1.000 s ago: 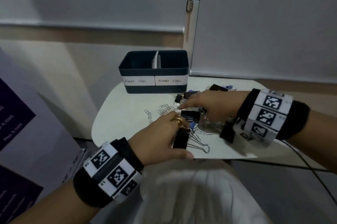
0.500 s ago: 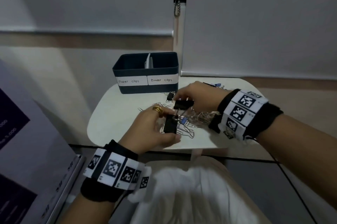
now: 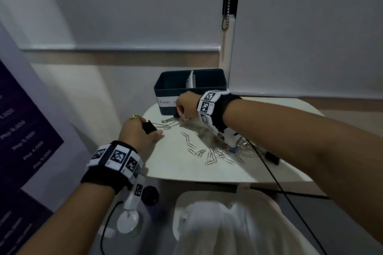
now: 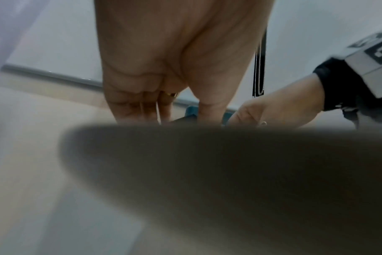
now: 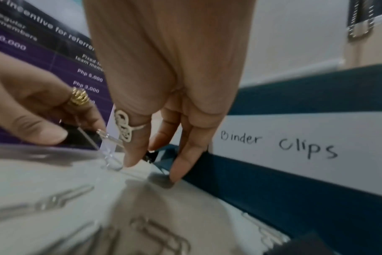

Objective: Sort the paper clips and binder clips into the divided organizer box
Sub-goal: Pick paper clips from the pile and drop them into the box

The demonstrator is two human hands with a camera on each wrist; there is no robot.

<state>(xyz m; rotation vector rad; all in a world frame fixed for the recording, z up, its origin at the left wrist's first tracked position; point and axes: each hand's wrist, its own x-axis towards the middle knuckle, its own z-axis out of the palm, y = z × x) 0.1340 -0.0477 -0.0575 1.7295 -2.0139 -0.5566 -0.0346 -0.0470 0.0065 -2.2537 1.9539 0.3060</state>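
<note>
The dark blue divided organizer box [image 3: 165, 89] stands at the table's far edge, with labels "Paper clips" and "Binder clips" [image 5: 277, 145] on its front. My left hand [image 3: 150, 131] grips a black binder clip [image 3: 149, 127] just above the table's left edge, its wire handles [image 3: 163, 126] pointing right. My right hand [image 3: 180, 114] is low against the box front, where thumb and fingers pinch a small black binder clip [image 5: 149, 156]. Several silver paper clips [image 3: 207, 156] lie loose mid-table. The box's inside is hidden.
The small white table [image 3: 176, 163] also carries a black binder clip [image 3: 272, 158] at the right, a small blue clip [image 3: 234, 149] and a black cable [image 3: 267, 163]. A purple poster [image 3: 22, 134] stands at the left. Below the table's front edge is a dark-capped bottle [image 3: 150, 195].
Both hands left the clip pile and moved toward the box, each carrying a black binder clip. The right hand now sits at the box front, and the head view swung right.
</note>
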